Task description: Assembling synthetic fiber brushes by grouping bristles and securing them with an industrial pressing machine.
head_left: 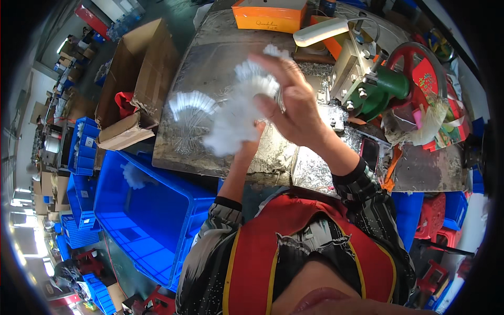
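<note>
A bunch of white, fluffy-looking pieces (233,118), smeared by motion, is in my left hand (253,137) above the metal-topped bench. Most of that hand's fingers are hidden behind the bunch. My right hand (296,107) is raised just to the right of it, its fingers apart and blurred, with the thumb at the bunch's edge. On the bench to the left lies a fanned bundle of thin wire stems with white tips (193,107). More white tufts (277,51) show beyond my right fingertips.
A green bench press (386,86) with a red handwheel (407,52) stands at the right, beside a white lamp (321,32). A phone (369,152) lies near my right sleeve. An orange box (269,16) stands behind; a cardboard carton (149,68) and blue bin (191,210) are left.
</note>
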Demonstrator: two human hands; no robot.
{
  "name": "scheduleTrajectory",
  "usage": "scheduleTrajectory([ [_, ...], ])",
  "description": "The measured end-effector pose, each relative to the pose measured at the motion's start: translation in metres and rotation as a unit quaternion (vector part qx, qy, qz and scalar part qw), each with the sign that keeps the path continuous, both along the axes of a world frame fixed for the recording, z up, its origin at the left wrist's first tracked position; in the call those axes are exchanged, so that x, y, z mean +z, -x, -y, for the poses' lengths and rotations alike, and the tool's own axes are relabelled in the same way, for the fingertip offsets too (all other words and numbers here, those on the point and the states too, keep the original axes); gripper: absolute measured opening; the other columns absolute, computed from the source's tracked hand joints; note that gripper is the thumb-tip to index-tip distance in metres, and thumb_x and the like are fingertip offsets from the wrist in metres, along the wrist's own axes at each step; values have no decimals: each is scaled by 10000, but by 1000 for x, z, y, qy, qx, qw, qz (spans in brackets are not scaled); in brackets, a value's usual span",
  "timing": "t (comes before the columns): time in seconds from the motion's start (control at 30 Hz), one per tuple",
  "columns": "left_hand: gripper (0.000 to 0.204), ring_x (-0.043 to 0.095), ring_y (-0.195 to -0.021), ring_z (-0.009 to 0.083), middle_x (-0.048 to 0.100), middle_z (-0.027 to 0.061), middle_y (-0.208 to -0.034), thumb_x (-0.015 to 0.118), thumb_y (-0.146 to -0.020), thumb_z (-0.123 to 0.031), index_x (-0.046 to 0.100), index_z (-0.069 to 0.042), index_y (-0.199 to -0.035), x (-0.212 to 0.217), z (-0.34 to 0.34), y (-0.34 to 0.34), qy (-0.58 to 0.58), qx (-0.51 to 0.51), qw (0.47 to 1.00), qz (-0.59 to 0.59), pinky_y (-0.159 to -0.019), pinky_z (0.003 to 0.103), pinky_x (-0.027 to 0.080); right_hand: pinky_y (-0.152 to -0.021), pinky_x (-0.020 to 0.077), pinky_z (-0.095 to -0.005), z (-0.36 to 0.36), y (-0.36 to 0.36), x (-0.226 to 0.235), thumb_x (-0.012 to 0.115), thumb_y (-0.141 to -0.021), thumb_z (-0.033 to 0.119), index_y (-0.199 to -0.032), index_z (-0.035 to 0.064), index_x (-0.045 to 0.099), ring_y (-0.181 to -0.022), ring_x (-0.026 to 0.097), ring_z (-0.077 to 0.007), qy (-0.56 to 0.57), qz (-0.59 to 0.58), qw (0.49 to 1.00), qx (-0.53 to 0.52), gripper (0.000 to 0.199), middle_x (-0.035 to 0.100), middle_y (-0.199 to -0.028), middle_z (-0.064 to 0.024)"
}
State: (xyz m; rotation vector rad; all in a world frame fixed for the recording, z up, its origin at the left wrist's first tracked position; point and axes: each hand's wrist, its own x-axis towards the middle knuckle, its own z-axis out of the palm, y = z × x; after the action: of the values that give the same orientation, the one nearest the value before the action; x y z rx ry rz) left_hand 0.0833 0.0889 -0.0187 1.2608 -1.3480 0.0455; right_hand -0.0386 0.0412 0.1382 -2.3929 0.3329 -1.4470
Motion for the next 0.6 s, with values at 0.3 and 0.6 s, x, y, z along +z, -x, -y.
scheduleTrajectory([
  [0.3, 107, 429, -481, 104, 463, -16, -639, 607, -775, -82, 515, -48, -819, 1, -9, 8, -39, 4, 995, -88, -471, 247, 384, -948, 290, -399, -8, 9, -14, 491, -837, 233, -914, -73, 559, -1172, 342, -325, -19, -137, 990, 22, 323, 425, -1230, -159],
  [0.6, 116, 419, -467, 101, 454, -16, -626, 609, -774, -87, 512, -49, -826, 3, -27, 14, -91, 2, 981, -169, -463, 253, 379, -968, 257, -426, -14, 9, -20, 473, -833, 321, -609, -95, 571, -1197, 299, -333, 0, -198, 980, 23, 483, 405, -1230, -192],
])
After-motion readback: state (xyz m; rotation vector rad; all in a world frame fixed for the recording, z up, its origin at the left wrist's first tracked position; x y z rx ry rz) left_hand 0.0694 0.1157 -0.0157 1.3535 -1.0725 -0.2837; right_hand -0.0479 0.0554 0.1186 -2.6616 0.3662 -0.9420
